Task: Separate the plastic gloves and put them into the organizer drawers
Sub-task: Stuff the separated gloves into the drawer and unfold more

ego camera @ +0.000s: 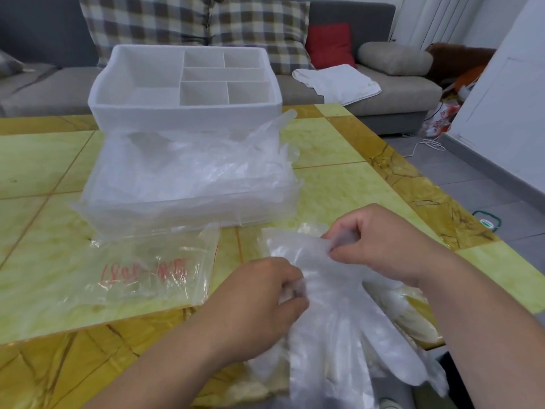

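L hand (259, 305): fingers curled, thumb and fingertips pinching the left edge of a clear plastic glove (327, 302). R hand (383, 243): also curled, pinching the same glove's far end, near the cuff. Hands close, not touching; film stretched btwn them.

Glove lies at the near-right part of the table (339, 172), cuff end away from the person, its fingers spread toward the person and hanging past the table's near edge. More clear film shows under it; can't tell how many layers.

Left of the hands: flat zip bag (132, 270), clear, red handwriting on it, not legible, lying on the tabletop.

Beyond bag & hands: thick stack of plastic gloves (188, 172), mid-table, top sheets rumpled, a few glove fingers sticking up at its far-right corner.

Just behind the stack, touching or nearly so: white organizer (185, 119), open top. One big compartment on the left; right side split into two small, one long, two small.

Table: yellow-green tiled top w/ darker marbled border.

Bkgd: grey sofa (383, 93) w/ checked cushions (177, 22), red cushion (328, 44), white cloth (336, 81).
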The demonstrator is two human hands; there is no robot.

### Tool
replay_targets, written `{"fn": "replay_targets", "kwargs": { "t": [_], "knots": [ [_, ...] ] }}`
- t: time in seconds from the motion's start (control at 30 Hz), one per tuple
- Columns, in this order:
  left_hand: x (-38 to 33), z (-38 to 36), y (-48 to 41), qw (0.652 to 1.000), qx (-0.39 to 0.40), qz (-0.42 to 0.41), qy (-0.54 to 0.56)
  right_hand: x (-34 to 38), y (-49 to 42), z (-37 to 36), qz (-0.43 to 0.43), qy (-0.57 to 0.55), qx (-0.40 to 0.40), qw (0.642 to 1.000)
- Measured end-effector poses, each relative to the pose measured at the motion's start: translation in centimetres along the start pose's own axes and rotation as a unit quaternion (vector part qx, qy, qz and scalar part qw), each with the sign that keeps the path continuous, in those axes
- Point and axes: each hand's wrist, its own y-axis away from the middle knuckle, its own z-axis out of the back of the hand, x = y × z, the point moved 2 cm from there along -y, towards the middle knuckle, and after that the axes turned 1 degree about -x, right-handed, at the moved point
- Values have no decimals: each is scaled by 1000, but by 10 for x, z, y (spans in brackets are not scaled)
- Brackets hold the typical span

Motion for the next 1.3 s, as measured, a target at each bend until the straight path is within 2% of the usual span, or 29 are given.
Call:
{"fn": "replay_targets", "kwargs": {
  "t": [0.07, 0.13, 0.17, 0.23, 0.4, 0.53, 0.63, 0.93, 1.07, 1.13, 1.3],
  "knots": [
    [-3, 5, 0, 991, -11, -6, 132, -1, 1, 5, 2, -48, 3, 999],
    [-5, 8, -1, 951, -7, 17, 308, -4, 6, 11, -9, -135, 10, 991],
    [-4, 8, -1, 931, -8, 37, 363, -4, 9, 13, -17, -187, 23, 982],
    [-2, 6, -3, 911, -32, 80, 403, -7, 13, 17, -29, -272, 45, 961],
    [1, -3, -7, 899, -124, 171, 383, -11, 20, 16, -58, -369, 37, 927],
    [-7, -2, -8, 894, -184, 155, 379, -14, 19, 15, -80, -394, 23, 915],
    [-15, 2, -9, 903, -218, 144, 341, -16, 17, 15, -91, -408, 23, 908],
    [-15, -4, -12, 908, -177, 171, 340, -17, 18, 14, -90, -415, 52, 904],
    [-16, -4, -11, 886, -209, 185, 370, -14, 20, 18, -106, -444, -11, 890],
    [-17, -4, -10, 883, -211, 192, 373, -16, 22, 21, -117, -429, -46, 894],
    [-27, 2, -8, 892, -220, 181, 351, -12, 44, 32, -22, -368, -65, 927]
  ]
}}
